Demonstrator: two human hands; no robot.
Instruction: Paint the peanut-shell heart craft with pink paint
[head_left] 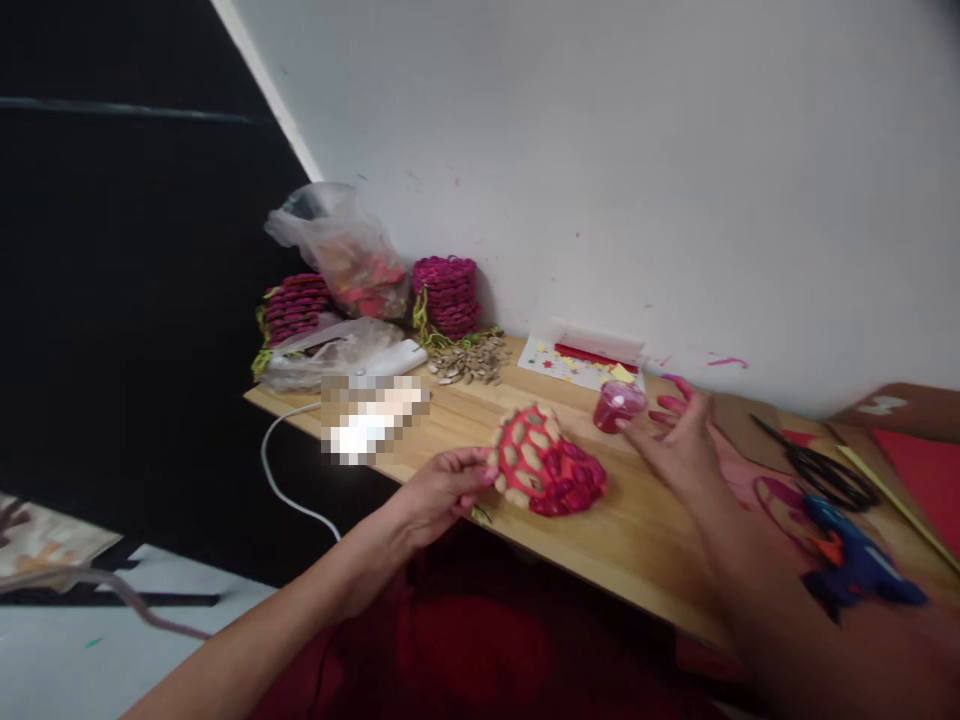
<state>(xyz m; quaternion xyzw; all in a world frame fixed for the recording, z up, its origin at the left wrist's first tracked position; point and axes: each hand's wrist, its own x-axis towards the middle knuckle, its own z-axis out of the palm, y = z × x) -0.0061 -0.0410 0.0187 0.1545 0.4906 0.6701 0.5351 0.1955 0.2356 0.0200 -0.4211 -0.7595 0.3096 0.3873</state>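
Note:
My left hand (457,485) pinches the left edge of a red craft piece (547,465) above the wooden table. Pale shells, which look like pistachio shells, cover its upper left part, while those on its lower right are coated in shiny magenta. To its right stands a small clear cup (619,408) with pinkish-red contents. My right hand (679,425) is beside this cup with fingers spread and the thumb close to its rim; I cannot tell whether they touch.
Loose shells (471,358) lie near a magenta woven basket (446,295). Plastic bags (352,250) and another woven piece (295,312) stand at the left. A sheet with small stars (555,370) lies by the wall. Black scissors (825,470) and a blue-and-orange tool (859,555) are at right.

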